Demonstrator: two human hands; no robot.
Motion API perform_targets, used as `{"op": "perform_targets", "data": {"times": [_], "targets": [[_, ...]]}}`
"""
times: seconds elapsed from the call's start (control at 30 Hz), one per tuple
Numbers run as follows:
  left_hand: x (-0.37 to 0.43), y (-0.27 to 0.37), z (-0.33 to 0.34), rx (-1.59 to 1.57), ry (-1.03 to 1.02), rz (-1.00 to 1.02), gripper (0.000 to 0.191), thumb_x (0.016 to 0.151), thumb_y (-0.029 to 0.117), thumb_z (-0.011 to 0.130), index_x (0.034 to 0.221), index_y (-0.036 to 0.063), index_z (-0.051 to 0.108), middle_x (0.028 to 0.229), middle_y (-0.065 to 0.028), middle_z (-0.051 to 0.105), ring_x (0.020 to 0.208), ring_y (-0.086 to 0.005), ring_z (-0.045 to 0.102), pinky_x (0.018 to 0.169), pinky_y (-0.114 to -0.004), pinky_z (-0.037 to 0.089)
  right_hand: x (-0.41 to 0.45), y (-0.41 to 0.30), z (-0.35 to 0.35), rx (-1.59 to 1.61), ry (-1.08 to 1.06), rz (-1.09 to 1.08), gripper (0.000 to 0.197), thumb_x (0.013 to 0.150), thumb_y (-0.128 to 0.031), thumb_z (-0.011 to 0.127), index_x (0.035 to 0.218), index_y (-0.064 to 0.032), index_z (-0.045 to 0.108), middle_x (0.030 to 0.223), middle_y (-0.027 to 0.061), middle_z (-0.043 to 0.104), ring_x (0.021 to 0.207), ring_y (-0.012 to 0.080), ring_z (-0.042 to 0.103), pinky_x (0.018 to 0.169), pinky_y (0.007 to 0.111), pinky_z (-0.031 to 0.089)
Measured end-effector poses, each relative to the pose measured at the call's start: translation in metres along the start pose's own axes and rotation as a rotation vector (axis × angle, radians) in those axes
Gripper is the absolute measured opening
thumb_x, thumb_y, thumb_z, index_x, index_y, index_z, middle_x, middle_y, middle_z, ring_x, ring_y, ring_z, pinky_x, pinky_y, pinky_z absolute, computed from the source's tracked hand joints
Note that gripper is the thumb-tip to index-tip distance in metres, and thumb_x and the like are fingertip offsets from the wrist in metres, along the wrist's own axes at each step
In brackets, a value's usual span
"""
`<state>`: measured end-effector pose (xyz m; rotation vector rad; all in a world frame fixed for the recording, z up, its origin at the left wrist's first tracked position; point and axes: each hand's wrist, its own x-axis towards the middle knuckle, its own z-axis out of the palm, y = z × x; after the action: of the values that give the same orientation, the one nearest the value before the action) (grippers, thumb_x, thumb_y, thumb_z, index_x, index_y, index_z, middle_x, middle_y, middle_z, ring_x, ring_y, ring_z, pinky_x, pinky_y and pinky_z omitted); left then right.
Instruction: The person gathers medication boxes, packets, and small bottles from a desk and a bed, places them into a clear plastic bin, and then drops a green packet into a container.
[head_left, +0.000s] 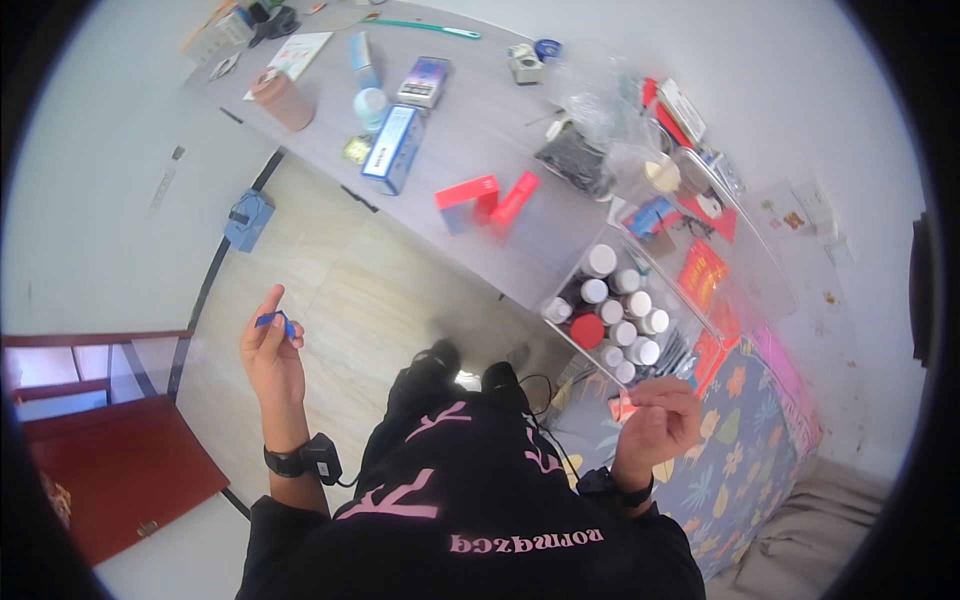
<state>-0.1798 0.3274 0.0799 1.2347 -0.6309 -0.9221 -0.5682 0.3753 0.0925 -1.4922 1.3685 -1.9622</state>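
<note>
My left hand is raised over the floor at the left, with a small folded blue piece between thumb and fingers. Its material is not clear. On the right, my right hand is beside the near corner of a clear plastic bin, fingers curled. A small orange and white packet is at its fingertips; whether the fingers hold it cannot be made out. White-capped bottles and one with a red cap stand in the bin. Two red boxes lie on the desk, blurred.
The grey desk carries a blue and white box, a pink-brown canister, a purple box and plastic bags. A patterned cloth lies at right. A blue box stands against the wall.
</note>
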Motion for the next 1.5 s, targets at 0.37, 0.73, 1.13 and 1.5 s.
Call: {"op": "perform_targets", "data": {"times": [0.37, 0.73, 1.13, 1.5], "targets": [[0.053, 0.012, -0.205, -0.440, 0.188, -0.054, 0.044, 0.086, -0.001, 0.052, 0.128, -0.0024, 0.040, 0.107, -0.0121, 0.054, 0.067, -0.0127, 0.050, 0.055, -0.022, 0.043, -0.051, -0.011, 0.166, 0.026, -0.143, 0.148, 0.015, 0.086, -0.012, 0.059, 0.079, -0.0015, 0.051, 0.069, 0.0056, 0.051, 0.060, 0.0113, 0.049, 0.057, 0.024, 0.040], [0.075, 0.050, -0.352, -0.369, 0.234, -0.022, 0.043, 0.094, 0.018, 0.051, 0.129, -0.0038, 0.041, 0.094, -0.0108, 0.061, 0.065, -0.0110, 0.051, 0.055, -0.021, 0.042, -0.120, -0.057, 0.406, -0.043, -0.684, -0.025, 0.006, 0.077, 0.000, 0.060, 0.073, 0.0018, 0.057, 0.065, 0.0039, 0.056, 0.061, 0.0102, 0.053, 0.057, 0.022, 0.042], [0.147, 0.088, -0.415, -0.047, 0.132, -0.026, 0.010, 0.092, 0.012, 0.056, 0.092, 0.0028, 0.052, 0.074, -0.0164, 0.066, 0.049, -0.0126, 0.059, 0.041, -0.020, 0.040, -0.210, -0.107, 0.675, 0.538, -1.532, 0.449, 0.012, 0.080, -0.008, 0.064, 0.090, 0.0001, 0.061, 0.072, 0.0039, 0.060, 0.064, 0.0077, 0.055, 0.060, 0.022, 0.045], [0.217, 0.145, -0.552, 0.300, 0.551, 0.166, 0.012, 0.072, -0.004, 0.072, 0.083, -0.0033, 0.067, 0.077, -0.0081, 0.066, 0.065, -0.0133, 0.061, 0.058, -0.023, 0.049, -0.315, -0.147, 0.888, 0.944, -1.365, -0.660, 0.019, 0.069, -0.002, 0.070, 0.088, -0.0044, 0.067, 0.071, 0.0049, 0.055, 0.052, 0.0154, 0.051, 0.044, 0.026, 0.038]]}}
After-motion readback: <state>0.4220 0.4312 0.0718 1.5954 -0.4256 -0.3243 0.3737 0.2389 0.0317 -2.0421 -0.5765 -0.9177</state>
